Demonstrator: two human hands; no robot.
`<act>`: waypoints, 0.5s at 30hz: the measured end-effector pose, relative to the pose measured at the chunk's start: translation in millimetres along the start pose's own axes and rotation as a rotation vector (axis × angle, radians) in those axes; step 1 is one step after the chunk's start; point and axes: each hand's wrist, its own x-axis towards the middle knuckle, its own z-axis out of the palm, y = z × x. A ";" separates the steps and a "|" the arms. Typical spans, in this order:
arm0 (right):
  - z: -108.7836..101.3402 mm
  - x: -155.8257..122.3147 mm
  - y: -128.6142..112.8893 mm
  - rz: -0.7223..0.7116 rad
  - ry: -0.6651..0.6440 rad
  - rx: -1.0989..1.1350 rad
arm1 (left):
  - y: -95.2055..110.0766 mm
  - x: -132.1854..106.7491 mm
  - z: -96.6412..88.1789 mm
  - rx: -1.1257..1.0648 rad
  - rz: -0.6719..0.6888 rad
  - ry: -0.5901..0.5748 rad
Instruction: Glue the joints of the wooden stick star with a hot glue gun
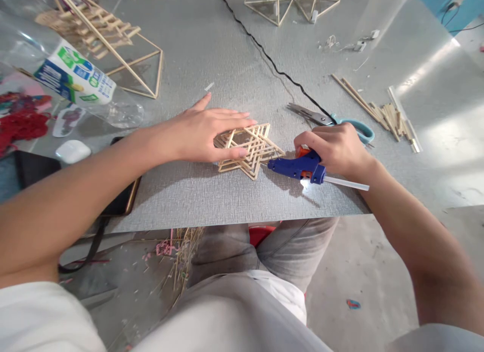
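Note:
Six-pointed star of stacked thin wooden sticks [260,146] lies near the table's front edge. My left hand [206,135] grips its left side, thumb on the near side and fingers along the far side. In my right hand [336,146] is a blue hot glue gun [293,166] with an orange trigger, its nozzle pointing left at the star's right side. Whether the nozzle touches the wood I cannot tell. A clear glue stick [348,183] sticks out of the gun's back. Scissors with light blue handles [365,130] lie just beyond my right hand, partly hidden by it.
Cut wooden sticks [389,115] lie at the right. A black cord [260,47] crosses the table. At left are a plastic bottle [81,77], a stick structure [157,74], a white case [73,151], a phone [123,200] and red yarn [22,120]. Stick frames [279,21] stand at the back.

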 end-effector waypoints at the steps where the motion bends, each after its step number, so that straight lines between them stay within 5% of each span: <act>1: 0.0 0.2 -0.2 0.001 -0.007 0.004 | 0.1 -0.1 -0.1 0.002 -0.003 -0.004; 15: -2.1 -1.7 6.4 -0.029 0.046 0.119 | 1.6 -0.7 2.0 0.025 0.001 0.002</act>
